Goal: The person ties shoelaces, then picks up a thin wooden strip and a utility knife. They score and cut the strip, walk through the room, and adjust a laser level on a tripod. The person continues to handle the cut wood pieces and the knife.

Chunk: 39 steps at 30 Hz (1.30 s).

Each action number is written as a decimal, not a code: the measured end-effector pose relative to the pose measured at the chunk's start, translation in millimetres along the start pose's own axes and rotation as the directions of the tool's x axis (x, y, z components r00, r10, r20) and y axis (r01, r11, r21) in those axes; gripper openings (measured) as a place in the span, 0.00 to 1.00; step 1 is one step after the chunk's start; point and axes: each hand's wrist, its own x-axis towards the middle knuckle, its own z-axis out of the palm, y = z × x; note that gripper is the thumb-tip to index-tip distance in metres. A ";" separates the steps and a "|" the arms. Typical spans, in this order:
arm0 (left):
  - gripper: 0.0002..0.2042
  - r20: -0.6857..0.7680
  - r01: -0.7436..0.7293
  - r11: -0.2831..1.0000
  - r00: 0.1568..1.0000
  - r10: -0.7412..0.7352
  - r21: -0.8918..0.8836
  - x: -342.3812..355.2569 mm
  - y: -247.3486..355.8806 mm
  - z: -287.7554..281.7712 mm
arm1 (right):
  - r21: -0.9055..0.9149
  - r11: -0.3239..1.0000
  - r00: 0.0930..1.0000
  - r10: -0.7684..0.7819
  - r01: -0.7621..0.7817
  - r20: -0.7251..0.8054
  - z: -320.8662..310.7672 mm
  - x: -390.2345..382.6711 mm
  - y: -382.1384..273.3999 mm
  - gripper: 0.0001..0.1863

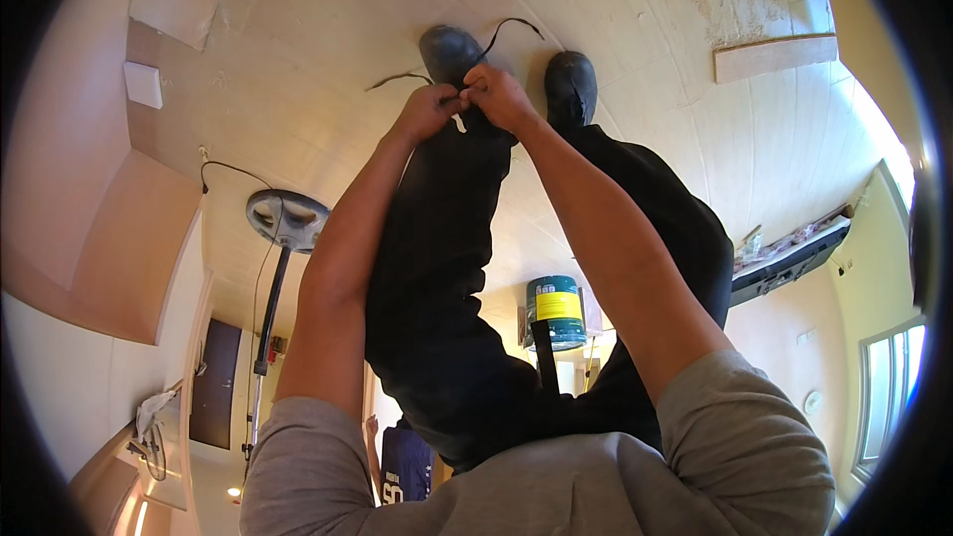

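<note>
My left hand (427, 111) and my right hand (496, 97) meet at the upper part of my black left shoe (446, 47), their fingers pinched on what looks like its dark laces; the fingertips partly hide them. Two loose lace ends (516, 22) stick out, one to either side of the shoe. My right foot, in a black shoe (569, 84), rests a little to the right on the pale floor (645, 50). Black trouser legs (427, 268) run between my forearms.
A round-headed pole tool with a cord (279, 217) lies at left. A teal bucket with a yellow label (558, 333) is behind my legs. A board strip (772, 58) and a long dark object (789, 263) are at right. Another person in a navy shirt (402, 457) shows low behind me.
</note>
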 end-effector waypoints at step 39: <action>0.08 0.302 0.421 0.491 0.903 -0.306 -0.763 -15.8 -1.2 -15.0 | -0.643 0.761 0.956 -0.245 0.085 -0.163 32.6 -52.3 -15.0 0.18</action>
